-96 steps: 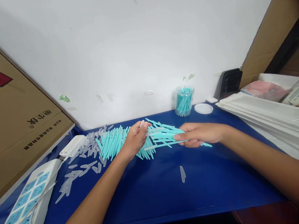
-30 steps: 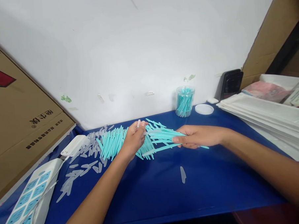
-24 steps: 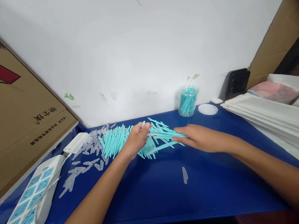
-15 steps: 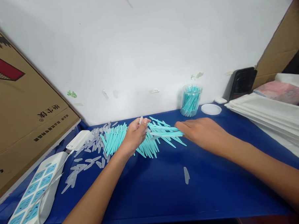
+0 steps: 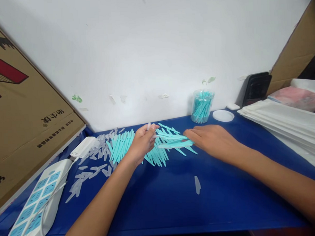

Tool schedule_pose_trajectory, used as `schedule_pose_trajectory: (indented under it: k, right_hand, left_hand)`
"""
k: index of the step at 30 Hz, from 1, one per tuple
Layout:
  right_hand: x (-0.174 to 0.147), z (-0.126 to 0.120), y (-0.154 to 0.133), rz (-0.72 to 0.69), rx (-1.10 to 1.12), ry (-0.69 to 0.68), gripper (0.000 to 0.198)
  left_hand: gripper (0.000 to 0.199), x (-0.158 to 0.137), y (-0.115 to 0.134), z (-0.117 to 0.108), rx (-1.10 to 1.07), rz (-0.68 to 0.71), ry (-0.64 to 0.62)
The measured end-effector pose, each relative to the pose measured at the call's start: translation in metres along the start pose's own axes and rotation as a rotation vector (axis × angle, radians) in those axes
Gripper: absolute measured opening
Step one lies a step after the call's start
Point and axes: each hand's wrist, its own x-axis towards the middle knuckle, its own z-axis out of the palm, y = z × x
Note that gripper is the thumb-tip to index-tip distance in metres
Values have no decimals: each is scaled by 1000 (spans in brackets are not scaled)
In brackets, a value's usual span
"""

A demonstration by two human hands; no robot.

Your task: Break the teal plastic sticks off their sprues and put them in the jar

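My left hand (image 5: 143, 141) is closed with a translucent blade cap (image 5: 148, 126) sticking up from its fingers; whatever else lies in the palm is hidden. In a pinch, my right hand (image 5: 210, 138) grips several turquoise eyebrow razors (image 5: 175, 144), their pale ends pointing left. The uppermost held razor reaches to the left fingertips; the contact there is too small to make out. Behind and below the hands, a spread of turquoise razors (image 5: 120, 145) covers the table. A heap of loose translucent caps (image 5: 101, 143) lies left of them, and a single cap (image 5: 197, 184) rests nearer the front.
A clear round tub (image 5: 202, 107) full of turquoise razors stands by the wall, its white lid (image 5: 223, 115) beside it. Left are a power strip (image 5: 43, 196), a white charger (image 5: 83, 146) and a carton (image 5: 24, 110). White sheets (image 5: 285, 123) are stacked at right.
The held razors have tilted a little in my right hand, and the upper one now reaches the left fingertips more clearly. The left hand has barely moved; the view has shifted slightly.
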Motion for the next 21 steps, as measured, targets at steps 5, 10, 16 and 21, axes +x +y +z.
schedule_pose_trajectory:
  k: [5,10,16,21]
  right_hand:
    - [0,-5,3,-9,5,12,25]
    - [1,-7,3,-4,-19,21,29]
    - [1,-5,-1,-42,-31,56,27]
    - [2,-3,-5,-51,-39,81,26]
  left_hand:
    - [39,1,3,-5,-23,2,-16]
    - [40,3,4,-10,-1,-2,-9]
    - [45,3,0,-10,69,-11,-46]
    - [44,3,-5,-5,95,10,-34]
